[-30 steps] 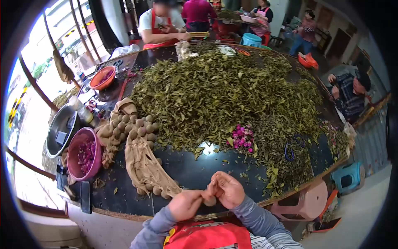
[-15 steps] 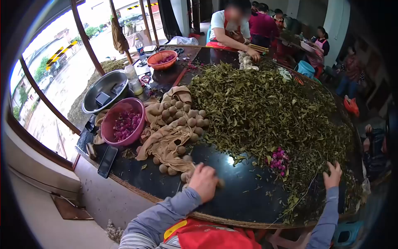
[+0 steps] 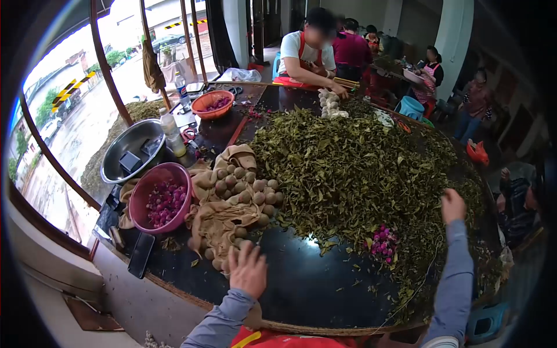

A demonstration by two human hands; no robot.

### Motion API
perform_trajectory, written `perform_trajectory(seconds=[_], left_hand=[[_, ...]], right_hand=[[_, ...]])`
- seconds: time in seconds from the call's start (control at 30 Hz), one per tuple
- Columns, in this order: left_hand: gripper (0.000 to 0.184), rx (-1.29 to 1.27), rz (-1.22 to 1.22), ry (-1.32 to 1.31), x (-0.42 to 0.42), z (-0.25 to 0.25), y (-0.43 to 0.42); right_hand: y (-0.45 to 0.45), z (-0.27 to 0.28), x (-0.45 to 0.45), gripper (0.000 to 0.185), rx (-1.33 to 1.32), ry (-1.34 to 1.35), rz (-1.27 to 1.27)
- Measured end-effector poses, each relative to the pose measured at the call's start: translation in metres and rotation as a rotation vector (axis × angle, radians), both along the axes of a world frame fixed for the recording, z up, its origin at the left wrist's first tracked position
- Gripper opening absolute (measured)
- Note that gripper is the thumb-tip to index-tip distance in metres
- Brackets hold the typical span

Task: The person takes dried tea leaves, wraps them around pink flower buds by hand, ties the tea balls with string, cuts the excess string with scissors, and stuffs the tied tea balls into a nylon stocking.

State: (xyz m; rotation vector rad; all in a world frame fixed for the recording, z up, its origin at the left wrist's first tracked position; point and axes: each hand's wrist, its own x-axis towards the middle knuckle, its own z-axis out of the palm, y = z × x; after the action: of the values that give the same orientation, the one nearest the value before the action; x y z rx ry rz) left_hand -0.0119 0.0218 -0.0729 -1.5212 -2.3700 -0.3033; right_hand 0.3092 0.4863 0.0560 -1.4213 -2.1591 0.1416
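My left hand (image 3: 248, 271) has its fingers spread at the near end of a tan stretchy cloth (image 3: 223, 223) with several round balls (image 3: 238, 185) in and around it. The fingertips meet the cloth and the nearest balls; I cannot tell whether they press on them. A tan rounded shape (image 3: 253, 316) shows beside my left wrist, partly hidden by the sleeve. My right hand (image 3: 453, 206) is over the right side of a large heap of dried leaves (image 3: 348, 168), fingers curled in. What it holds, if anything, is hidden. Pink-purple flower buds (image 3: 382, 242) lie at the heap's near edge.
A pink bowl of buds (image 3: 184, 203), a metal basin (image 3: 113, 152), an orange basket (image 3: 213, 114) and a phone (image 3: 141, 255) stand along the left. Across the dark table (image 3: 296, 278) a person (image 3: 304, 58) handles a string of balls (image 3: 331, 103). More people sit behind.
My left hand has moved left in the view, its fingers now spread. My right hand has moved up over the leaves and its fingers have curled in. The view has shifted slightly.
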Motion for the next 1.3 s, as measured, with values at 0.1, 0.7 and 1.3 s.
perform_trajectory(seconds=[0.1,0.7,1.3], left_hand=[[0.020,0.090,0.007,-0.019,0.000,0.001,-0.002],[0.013,0.212,-0.086,-0.098,0.001,-0.008,0.009],[0.012,0.222,-0.065,-0.211,0.026,-0.003,-0.008]], right_hand=[[-0.055,-0.009,-0.120,0.053,-0.038,-0.068,0.272],[-0.109,0.004,-0.217,0.026,-0.416,0.461,0.339],[-0.292,-0.138,-0.061,0.018,-0.240,0.108,0.616]])
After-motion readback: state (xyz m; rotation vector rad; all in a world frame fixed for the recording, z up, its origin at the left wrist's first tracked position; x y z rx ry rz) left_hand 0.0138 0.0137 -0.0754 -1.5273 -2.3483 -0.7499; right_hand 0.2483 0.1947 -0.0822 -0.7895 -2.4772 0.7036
